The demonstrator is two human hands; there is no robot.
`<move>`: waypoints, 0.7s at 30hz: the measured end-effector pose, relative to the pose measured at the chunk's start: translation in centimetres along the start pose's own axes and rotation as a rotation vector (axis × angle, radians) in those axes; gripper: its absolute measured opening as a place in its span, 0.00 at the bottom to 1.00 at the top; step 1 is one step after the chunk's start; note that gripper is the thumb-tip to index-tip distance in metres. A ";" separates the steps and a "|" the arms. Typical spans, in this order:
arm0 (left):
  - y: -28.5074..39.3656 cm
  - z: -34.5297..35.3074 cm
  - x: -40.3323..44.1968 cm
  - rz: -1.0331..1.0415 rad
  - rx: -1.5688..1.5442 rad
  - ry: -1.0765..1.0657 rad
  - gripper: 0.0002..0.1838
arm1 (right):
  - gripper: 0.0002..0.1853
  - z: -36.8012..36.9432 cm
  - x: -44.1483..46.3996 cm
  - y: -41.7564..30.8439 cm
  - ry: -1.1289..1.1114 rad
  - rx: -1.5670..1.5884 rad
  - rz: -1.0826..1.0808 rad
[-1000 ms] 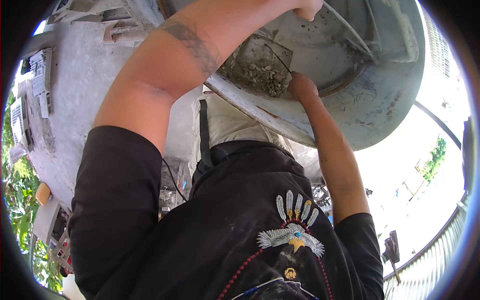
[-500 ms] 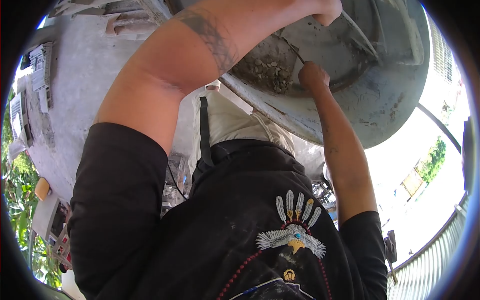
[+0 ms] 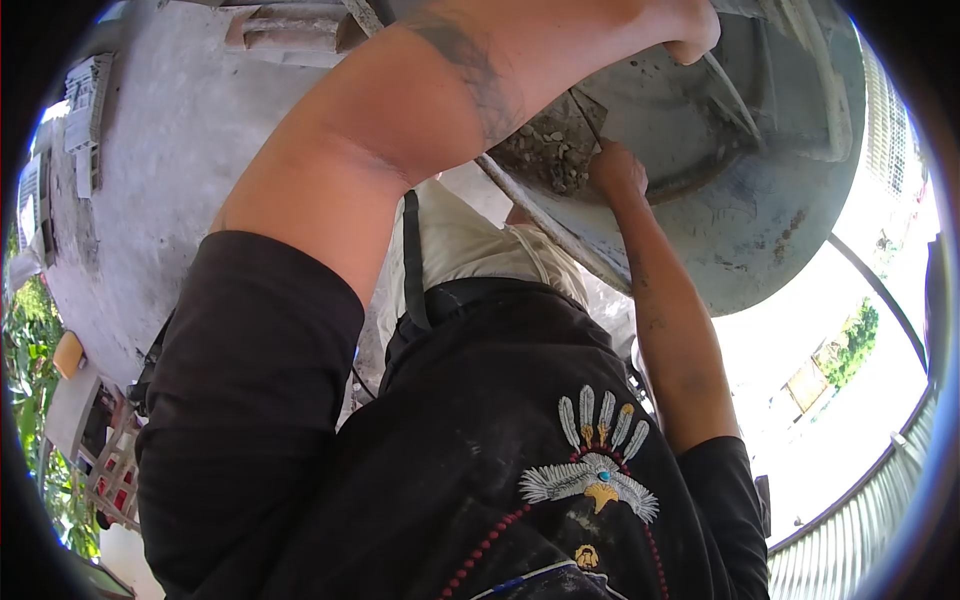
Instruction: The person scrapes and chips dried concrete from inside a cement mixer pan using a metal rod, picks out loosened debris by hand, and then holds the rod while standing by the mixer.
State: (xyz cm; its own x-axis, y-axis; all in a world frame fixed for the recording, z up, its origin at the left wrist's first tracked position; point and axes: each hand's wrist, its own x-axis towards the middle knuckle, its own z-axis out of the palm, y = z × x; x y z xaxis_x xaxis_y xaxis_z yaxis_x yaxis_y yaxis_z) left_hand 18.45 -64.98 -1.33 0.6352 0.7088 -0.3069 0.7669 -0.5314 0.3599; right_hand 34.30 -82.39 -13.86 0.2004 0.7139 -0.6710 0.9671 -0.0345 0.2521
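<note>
The wide grey metal drum opens at the upper right, with grit and small stones gathered inside near its rim. My right hand is closed on a thin dark handle that leads to a flat, dirty trowel-like blade over the rubble. Above, at the top edge, my left hand is curled at the upper end of a grey bar inside the drum; its fingers are partly hidden. My tattooed left forearm crosses in front of the drum's left side.
Rough concrete ground lies at the left, with grey blocks and a wooden piece on it. A dark hose curves at the right, above corrugated sheeting. Slatted crates stand lower left.
The view has shifted slightly. My left hand appears farther right, still at the bar. My right hand has moved a little with the tool, whose handle now slants more steeply over the rubble.
</note>
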 end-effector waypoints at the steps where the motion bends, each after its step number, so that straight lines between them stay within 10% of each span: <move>1: -0.1 0.1 -0.1 -0.004 -0.002 -0.001 0.18 | 0.17 -0.2 -0.2 0.4 0.044 0.025 0.009; 16: 0.6 -0.6 1.5 -0.003 0.045 -0.164 0.17 | 0.18 0.2 -0.5 1.0 0.032 0.087 -0.033; 19: 1.9 -1.3 2.5 -0.405 0.154 -0.518 0.17 | 0.26 0.5 0.5 1.2 -0.027 0.071 -0.061; 21: -0.7 -0.1 -1.5 -0.023 -0.034 0.010 0.17 | 0.26 0.4 0.4 1.5 -0.042 0.058 -0.064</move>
State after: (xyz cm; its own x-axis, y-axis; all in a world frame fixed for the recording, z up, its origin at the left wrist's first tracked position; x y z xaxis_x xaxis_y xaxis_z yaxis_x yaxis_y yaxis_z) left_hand 17.01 -65.63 -1.07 0.6160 0.7257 -0.3065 0.7778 -0.4986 0.3827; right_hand 35.86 -82.48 -14.04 0.1428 0.6862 -0.7132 0.9854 -0.0306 0.1678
